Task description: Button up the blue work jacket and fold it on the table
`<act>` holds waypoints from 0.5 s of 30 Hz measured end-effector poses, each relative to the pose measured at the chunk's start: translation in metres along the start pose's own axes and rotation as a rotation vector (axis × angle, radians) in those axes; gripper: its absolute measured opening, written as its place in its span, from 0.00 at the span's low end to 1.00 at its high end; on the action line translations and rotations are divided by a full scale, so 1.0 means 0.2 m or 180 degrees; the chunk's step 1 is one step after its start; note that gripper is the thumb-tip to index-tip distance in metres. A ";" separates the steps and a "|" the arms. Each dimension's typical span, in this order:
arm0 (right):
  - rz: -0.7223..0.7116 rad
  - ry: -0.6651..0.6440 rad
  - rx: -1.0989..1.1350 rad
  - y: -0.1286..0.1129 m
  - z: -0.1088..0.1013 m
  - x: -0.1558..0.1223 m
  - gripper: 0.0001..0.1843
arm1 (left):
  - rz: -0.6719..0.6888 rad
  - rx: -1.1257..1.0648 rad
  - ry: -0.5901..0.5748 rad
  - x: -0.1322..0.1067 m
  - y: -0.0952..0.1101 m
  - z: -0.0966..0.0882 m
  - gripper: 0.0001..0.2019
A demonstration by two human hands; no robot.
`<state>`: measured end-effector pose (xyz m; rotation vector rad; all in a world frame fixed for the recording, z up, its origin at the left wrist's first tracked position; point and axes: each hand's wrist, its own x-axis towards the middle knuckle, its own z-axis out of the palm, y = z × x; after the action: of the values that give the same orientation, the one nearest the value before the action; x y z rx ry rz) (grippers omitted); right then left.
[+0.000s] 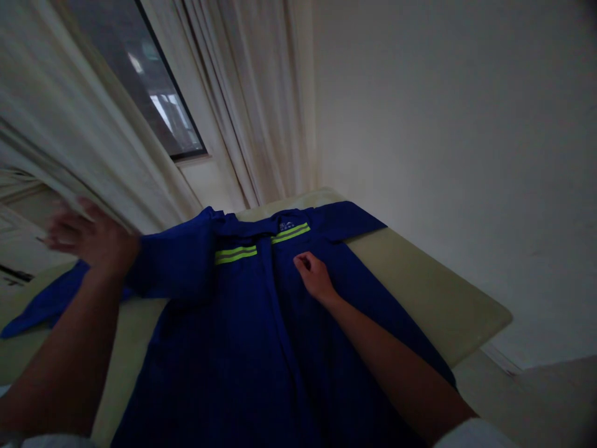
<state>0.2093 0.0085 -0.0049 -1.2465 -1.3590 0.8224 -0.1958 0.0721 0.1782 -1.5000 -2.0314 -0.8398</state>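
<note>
Starting on the left, my left hand (91, 233) is raised above the table, open, with its fingers (69, 224) spread right by the lower edge of a cream curtain (116, 168). From this angle I can't tell whether they're touching it. That forearm crosses over a blue sleeve (172, 261), which lies bunched and runs out towards the table's left edge, where its end (46, 305) shows past my arm.

Moving right, the blue work garment (242, 336) lies spread on a beige table (429, 298), collar (275, 225) towards the far edge, front closed down the middle. Two lime reflective stripes (261, 246) cross the chest, broken at that centre line. There's a small logo (286, 225) by the collar, too small and dim to read.

My right hand (314, 277) rests on the chest, well apart from the left, fingers curled in; I can't tell if they're pinching cloth. The garment's lower end runs out of view, and the dim light hides its folds.
</note>
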 end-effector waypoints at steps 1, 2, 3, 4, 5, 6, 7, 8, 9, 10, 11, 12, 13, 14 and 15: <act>-0.0121 -0.0082 -0.0160 0.00 0.01 -0.01 0.14 | 0.0188 0.0020 -0.0088 -0.01 0.07 0.06 0.27; -0.0216 -0.0155 -0.0300 0.00 0.02 -0.02 0.12 | 0.0548 -0.0047 -0.0371 -0.04 0.16 0.14 0.24; -0.0279 -0.0209 -0.0415 0.00 0.02 -0.03 0.10 | 0.1045 -0.0150 -0.0823 -0.09 0.27 0.23 0.20; -0.0314 -0.0247 -0.0500 -0.01 0.02 -0.04 0.09 | 0.1540 -0.0244 -0.1356 -0.14 0.37 0.32 0.20; -0.0326 -0.0276 -0.0554 -0.01 0.02 -0.04 0.07 | 0.1872 -0.0217 -0.1673 -0.20 0.46 0.42 0.21; -0.0325 -0.0297 -0.0583 -0.01 0.01 -0.04 0.06 | 0.2085 -0.0122 -0.1826 -0.25 0.53 0.52 0.25; -0.0319 -0.0313 -0.0597 -0.01 0.01 -0.04 0.05 | 0.2238 -0.0039 -0.1921 -0.30 0.59 0.60 0.27; -0.0312 -0.0324 -0.0608 -0.01 0.01 -0.04 0.04 | 0.2329 0.0050 -0.1954 -0.32 0.63 0.67 0.27; -0.0304 -0.0339 -0.0622 -0.01 0.01 -0.04 0.04 | 0.2375 0.0094 -0.1959 -0.33 0.65 0.72 0.24; -0.0295 -0.0349 -0.0643 -0.01 0.01 -0.04 0.03 | 0.2348 0.0088 -0.1908 -0.31 0.66 0.76 0.20; -0.0284 -0.0356 -0.0672 -0.01 0.01 -0.05 0.03 | 0.2191 0.0044 -0.1763 -0.27 0.66 0.79 0.15; -0.0268 -0.0364 -0.0708 -0.01 0.01 -0.05 0.03 | 0.1844 -0.0035 -0.1555 -0.22 0.67 0.81 0.13; -0.0249 -0.0378 -0.0747 -0.01 0.01 -0.05 0.03 | 0.1327 -0.0150 -0.1328 -0.16 0.68 0.82 0.14; -0.0234 -0.0398 -0.0783 -0.02 0.01 -0.05 0.03 | 0.0710 -0.0288 -0.1126 -0.10 0.69 0.82 0.16; -0.0225 -0.0417 -0.0813 -0.02 0.01 -0.05 0.03 | 0.0152 -0.0436 -0.1003 -0.06 0.72 0.83 0.18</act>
<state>0.2045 -0.0020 -0.0040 -1.3497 -1.6445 0.7070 -0.0581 0.2139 0.0825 -1.8489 -2.1841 -0.7769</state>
